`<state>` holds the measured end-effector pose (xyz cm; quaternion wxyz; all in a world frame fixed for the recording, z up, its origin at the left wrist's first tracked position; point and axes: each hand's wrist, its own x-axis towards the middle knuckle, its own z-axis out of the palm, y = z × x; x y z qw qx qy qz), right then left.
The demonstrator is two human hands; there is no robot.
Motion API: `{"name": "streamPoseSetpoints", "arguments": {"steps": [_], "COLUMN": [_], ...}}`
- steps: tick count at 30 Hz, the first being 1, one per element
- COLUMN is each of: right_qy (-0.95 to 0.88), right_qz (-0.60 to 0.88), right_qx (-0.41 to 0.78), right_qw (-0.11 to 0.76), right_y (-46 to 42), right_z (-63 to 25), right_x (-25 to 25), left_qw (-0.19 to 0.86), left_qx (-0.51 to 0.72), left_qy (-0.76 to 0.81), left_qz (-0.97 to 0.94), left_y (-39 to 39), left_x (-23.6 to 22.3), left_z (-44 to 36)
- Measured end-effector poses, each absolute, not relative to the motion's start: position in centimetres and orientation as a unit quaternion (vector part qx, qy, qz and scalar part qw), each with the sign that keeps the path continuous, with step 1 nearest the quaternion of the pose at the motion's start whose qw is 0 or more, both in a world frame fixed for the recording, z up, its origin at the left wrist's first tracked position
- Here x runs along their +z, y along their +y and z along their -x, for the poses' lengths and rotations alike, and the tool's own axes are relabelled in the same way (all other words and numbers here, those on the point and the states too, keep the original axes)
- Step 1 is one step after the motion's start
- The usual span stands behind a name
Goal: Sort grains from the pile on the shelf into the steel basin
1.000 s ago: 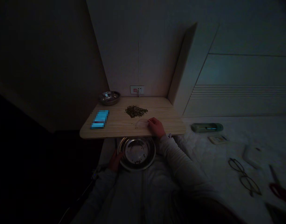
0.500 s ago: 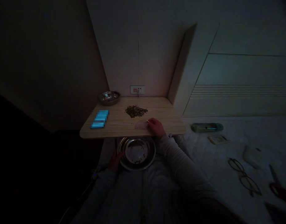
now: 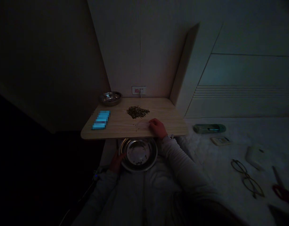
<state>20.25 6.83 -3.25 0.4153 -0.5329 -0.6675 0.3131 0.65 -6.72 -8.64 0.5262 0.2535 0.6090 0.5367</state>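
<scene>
My right hand (image 3: 158, 128) is closed on a thin, see-through plastic piece (image 3: 142, 124) with a curved edge, low over the wooden tabletop (image 3: 118, 133). Its exact kind is hard to make out in the dim light. Just beyond the piece is a spread pile of small dark green beans or seeds (image 3: 137, 112), and a few loose ones lie nearer the plastic. Below the table's front edge, my left hand (image 3: 116, 161) grips the left rim of a wide steel basin (image 3: 138, 169). Several of the small grains sit in the basin's bottom.
A smaller steel bowl (image 3: 111, 99) stands at the tabletop's back left, with a lit phone (image 3: 101, 120) before it. A wall socket (image 3: 139, 90) is behind. On the bed at right lie a green bottle (image 3: 209, 128), a card-like item (image 3: 221, 141), eyeglasses (image 3: 247, 177) and red-handled scissors (image 3: 283, 193).
The plastic piece has shifted and tilted slightly in my right hand, and a few loose grains near it have changed place. My left hand stays on the basin.
</scene>
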Motion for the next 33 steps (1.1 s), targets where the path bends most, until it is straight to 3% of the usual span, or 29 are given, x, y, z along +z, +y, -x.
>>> {"name": "streamPoseSetpoints", "arguments": {"steps": [33], "right_qy": [-0.696], "right_qz": [0.504], "right_qx": [0.331], "right_qw": [0.389], "right_y": [6.7], "right_z": [-20.3], "right_x": [-3.4], "left_qw": [0.54], "left_qx": [0.533], "left_qy": [0.609], "left_qz": [-0.233], "left_y": [-7.0], "left_x": [-7.5], "left_z": [-0.9]}}
